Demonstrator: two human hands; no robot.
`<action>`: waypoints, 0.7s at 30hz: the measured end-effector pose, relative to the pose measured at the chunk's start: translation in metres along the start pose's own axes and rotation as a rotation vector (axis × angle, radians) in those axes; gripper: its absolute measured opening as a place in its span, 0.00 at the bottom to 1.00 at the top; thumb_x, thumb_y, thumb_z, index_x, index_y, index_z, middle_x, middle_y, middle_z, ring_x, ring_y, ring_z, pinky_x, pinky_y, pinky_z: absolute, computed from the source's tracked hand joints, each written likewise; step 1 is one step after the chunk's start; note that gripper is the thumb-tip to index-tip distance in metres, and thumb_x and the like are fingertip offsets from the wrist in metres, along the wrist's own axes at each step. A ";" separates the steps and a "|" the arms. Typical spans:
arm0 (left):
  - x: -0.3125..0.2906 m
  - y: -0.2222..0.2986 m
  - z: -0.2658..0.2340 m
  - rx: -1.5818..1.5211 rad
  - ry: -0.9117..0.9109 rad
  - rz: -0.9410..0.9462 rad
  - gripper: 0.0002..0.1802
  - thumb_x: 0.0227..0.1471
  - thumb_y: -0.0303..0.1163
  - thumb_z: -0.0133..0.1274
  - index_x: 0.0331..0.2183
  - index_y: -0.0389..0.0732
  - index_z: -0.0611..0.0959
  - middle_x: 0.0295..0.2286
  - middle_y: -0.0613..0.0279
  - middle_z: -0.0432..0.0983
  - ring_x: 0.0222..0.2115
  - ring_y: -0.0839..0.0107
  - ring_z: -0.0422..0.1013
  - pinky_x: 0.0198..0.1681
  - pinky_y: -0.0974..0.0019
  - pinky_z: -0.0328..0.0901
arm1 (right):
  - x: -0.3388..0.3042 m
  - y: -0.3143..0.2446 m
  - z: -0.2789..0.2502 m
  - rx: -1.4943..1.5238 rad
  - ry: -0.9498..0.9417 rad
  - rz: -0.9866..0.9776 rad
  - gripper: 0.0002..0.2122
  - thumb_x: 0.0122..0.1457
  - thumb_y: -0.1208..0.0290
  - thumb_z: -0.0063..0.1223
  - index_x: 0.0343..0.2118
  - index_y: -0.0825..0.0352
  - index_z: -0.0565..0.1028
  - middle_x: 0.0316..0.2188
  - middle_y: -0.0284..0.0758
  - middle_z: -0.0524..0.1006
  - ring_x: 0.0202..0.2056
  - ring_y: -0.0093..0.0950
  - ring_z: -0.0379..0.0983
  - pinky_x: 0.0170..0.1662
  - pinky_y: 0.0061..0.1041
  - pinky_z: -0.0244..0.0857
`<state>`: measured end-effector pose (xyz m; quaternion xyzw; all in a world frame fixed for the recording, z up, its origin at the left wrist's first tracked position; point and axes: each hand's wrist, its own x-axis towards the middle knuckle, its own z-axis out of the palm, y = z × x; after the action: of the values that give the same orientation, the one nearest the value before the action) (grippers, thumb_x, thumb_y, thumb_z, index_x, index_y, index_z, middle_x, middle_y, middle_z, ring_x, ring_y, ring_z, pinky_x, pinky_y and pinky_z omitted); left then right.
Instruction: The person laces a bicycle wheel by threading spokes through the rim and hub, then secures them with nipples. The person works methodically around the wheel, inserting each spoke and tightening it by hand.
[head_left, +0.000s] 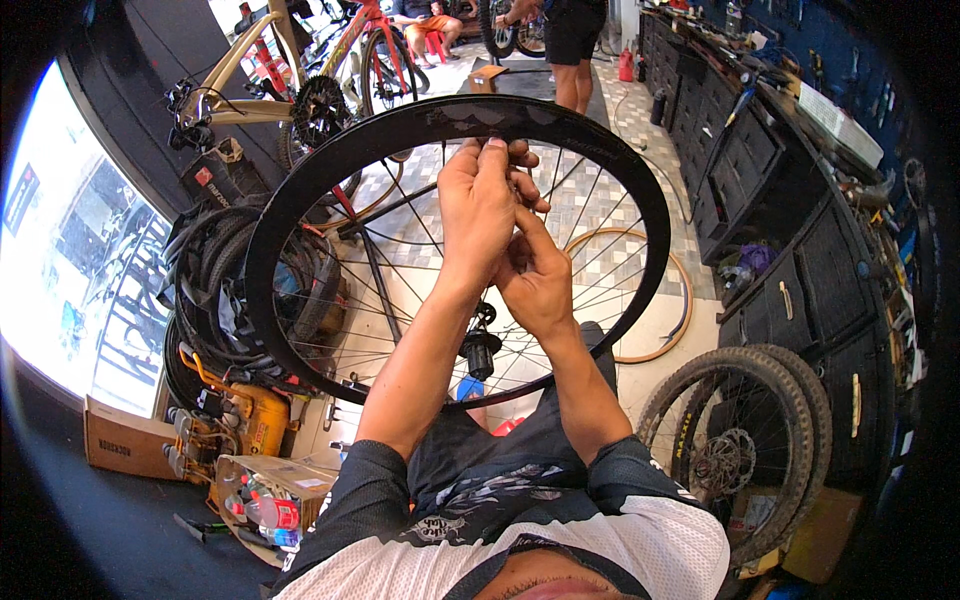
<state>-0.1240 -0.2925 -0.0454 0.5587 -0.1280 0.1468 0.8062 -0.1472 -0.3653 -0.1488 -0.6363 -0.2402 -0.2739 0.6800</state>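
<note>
A black, deep-rimmed bicycle wheel (640,250) stands tilted in front of me, with thin dark spokes (405,235) running to its black hub (481,352). Both my hands are at the upper part of the wheel. My left hand (478,205) is closed, its thumb tip up against the inner edge of the rim and its fingers curled. Just below and to its right, my right hand (537,285) is closed too, its fingertips tucked by the left palm. Whatever lies between the fingers of either hand is hidden.
Black tyres (215,245) hang at left above a yellow compressor (250,415). Bicycles (245,90) stand behind them. Knobby-tyred wheels (790,400) lean at right beside dark cabinets (740,185). A tan-edged tyre (683,315) lies on the floor. Another person (573,60) stands at the back.
</note>
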 end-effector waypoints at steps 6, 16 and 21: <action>-0.003 0.000 0.000 0.154 0.005 0.051 0.16 0.69 0.34 0.48 0.38 0.29 0.79 0.25 0.58 0.77 0.20 0.72 0.73 0.25 0.66 0.73 | -0.002 0.012 0.003 0.020 0.020 -0.013 0.28 0.58 0.78 0.65 0.62 0.65 0.71 0.23 0.36 0.79 0.26 0.22 0.78 0.32 0.25 0.70; -0.044 0.025 -0.032 0.692 -0.094 0.401 0.17 0.65 0.32 0.56 0.47 0.28 0.81 0.42 0.48 0.80 0.39 0.61 0.81 0.41 0.62 0.76 | 0.004 0.009 0.000 0.233 -0.118 0.135 0.19 0.63 0.73 0.63 0.54 0.69 0.70 0.26 0.34 0.81 0.30 0.19 0.78 0.35 0.21 0.71; -0.096 0.058 -0.088 1.393 -0.414 0.323 0.13 0.54 0.33 0.65 0.36 0.33 0.84 0.35 0.53 0.81 0.35 0.55 0.78 0.40 0.59 0.72 | 0.014 0.000 -0.010 0.290 -0.274 0.282 0.14 0.67 0.74 0.59 0.52 0.69 0.70 0.32 0.32 0.81 0.35 0.18 0.79 0.39 0.19 0.72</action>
<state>-0.2312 -0.1993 -0.0612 0.9308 -0.2352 0.2022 0.1932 -0.1375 -0.3759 -0.1401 -0.5904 -0.2759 -0.0500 0.7569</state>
